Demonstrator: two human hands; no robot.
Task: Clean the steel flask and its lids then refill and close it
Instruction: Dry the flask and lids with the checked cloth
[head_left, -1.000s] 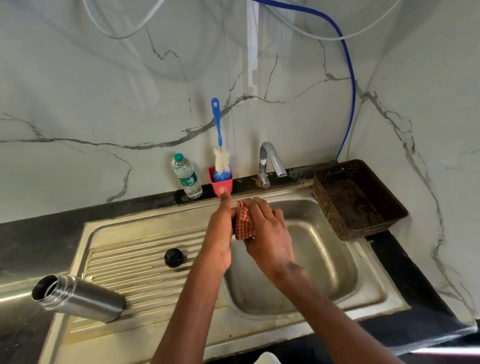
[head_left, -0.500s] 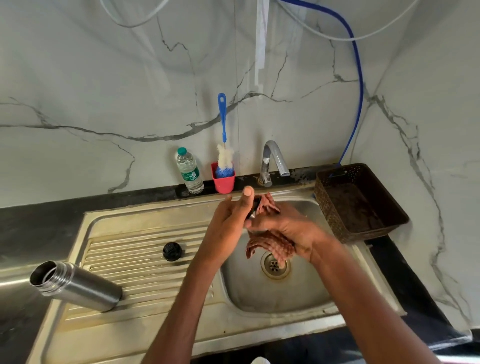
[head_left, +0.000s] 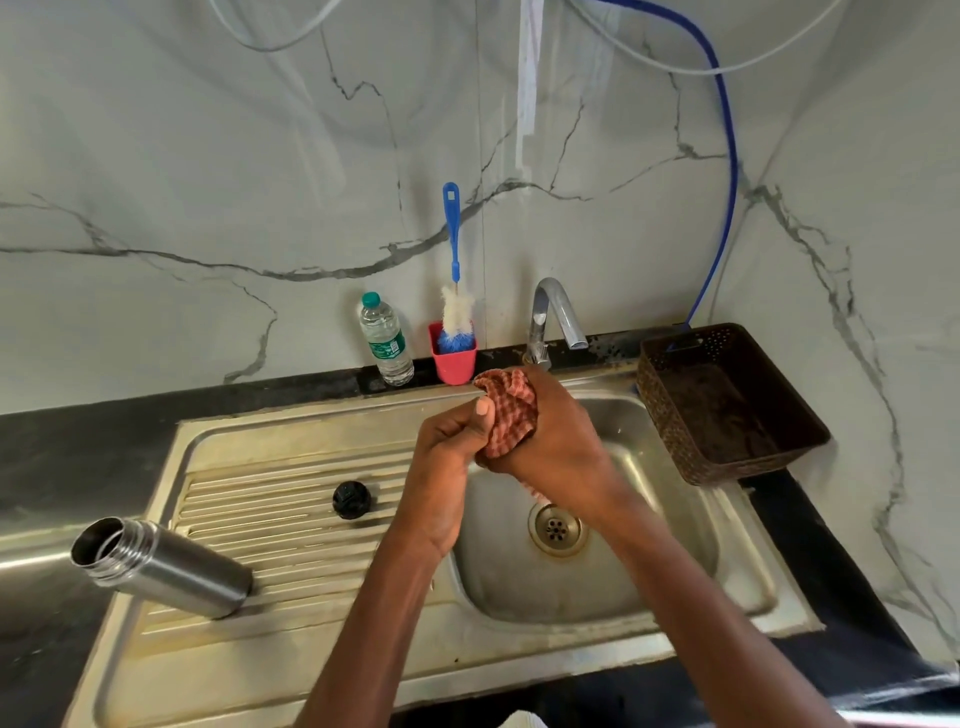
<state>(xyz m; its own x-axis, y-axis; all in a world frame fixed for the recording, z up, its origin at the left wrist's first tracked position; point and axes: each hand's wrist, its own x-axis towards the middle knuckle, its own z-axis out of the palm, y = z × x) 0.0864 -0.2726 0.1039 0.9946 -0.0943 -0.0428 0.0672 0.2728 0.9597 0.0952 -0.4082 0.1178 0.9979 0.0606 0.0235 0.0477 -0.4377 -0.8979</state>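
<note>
Red-checked cloth (head_left: 511, 415) is bunched between both hands above the sink basin (head_left: 675, 545): the right hand (head_left: 561, 441) curls its fingers (head_left: 540, 382) over the top of it and grips it, while the left hand (head_left: 452, 452) closes around the lower part of the bundle, thumb pressed against the fabric. Whether a lid sits inside the cloth cannot be told. Just below the hands the round drain (head_left: 557, 529) shows in the basin floor. To the left, on the ribbed draining board (head_left: 270, 519), a small black lid (head_left: 352, 500) lies on its own, well apart from the hands. Farther left the steel flask (head_left: 166, 566) lies on its side, open mouth toward the left edge, its base on the draining board. Behind the hands stands the tap (head_left: 553, 317), beside it a red cup (head_left: 452, 359) holding a blue-handled bottle brush (head_left: 455, 291), and next to that a plastic water bottle (head_left: 384, 340). A brown perforated basket (head_left: 727, 405) rests on the dark tabletop (head_left: 78, 447) right of the sink, against the marble wall (head_left: 208, 156).
</note>
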